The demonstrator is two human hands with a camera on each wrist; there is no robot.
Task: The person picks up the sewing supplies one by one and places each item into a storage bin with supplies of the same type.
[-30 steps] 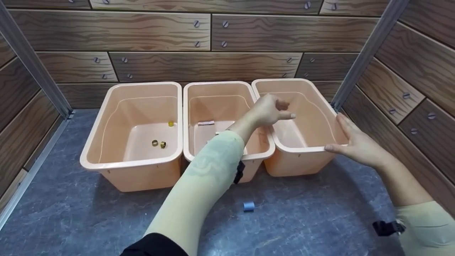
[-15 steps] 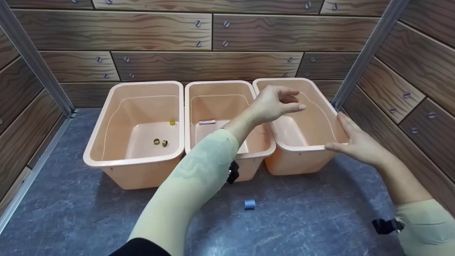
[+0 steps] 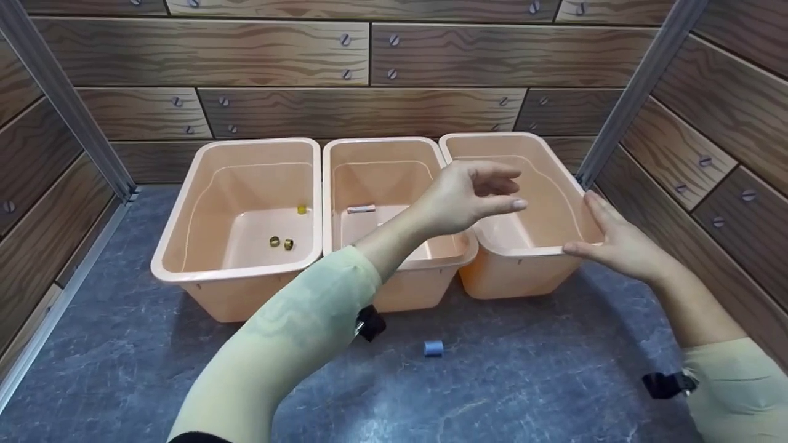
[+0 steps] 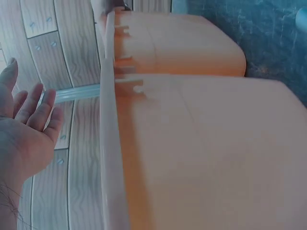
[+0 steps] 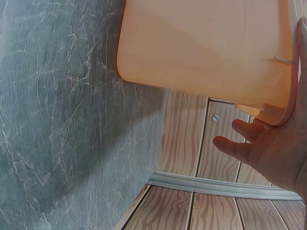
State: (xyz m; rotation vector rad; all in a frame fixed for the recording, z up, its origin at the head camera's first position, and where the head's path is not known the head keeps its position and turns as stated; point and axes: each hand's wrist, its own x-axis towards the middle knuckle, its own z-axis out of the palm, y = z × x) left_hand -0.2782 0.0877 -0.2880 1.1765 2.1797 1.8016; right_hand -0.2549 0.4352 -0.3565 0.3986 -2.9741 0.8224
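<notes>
My left hand (image 3: 458, 198) hovers over the rims between the middle bin (image 3: 458, 263) and the right bin (image 3: 520, 252), fingers loosely bent. Its palm is bare in the left wrist view. At the front right corner of the right bin, my right hand (image 3: 622, 246) holds the rim, thumb on the front edge and fingers along the side. Two of its fingers (image 5: 232, 148) reach past the bin wall in the right wrist view. A small silvery-pink cylinder (image 3: 361, 209) lies in the middle bin, partly hidden by my left arm.
The left bin (image 3: 237, 275) contains two brass-coloured rings (image 3: 281, 243) and a small yellow piece (image 3: 301, 209). A short blue cylinder (image 3: 433, 348) lies on the dark marbled table (image 3: 511, 375) before the bins. Wood-patterned walls (image 3: 369, 111) and metal posts enclose the area.
My left hand has risen from over the right bin, then drawn back toward me, its forearm swinging left. My right hand stays on the bin's corner.
</notes>
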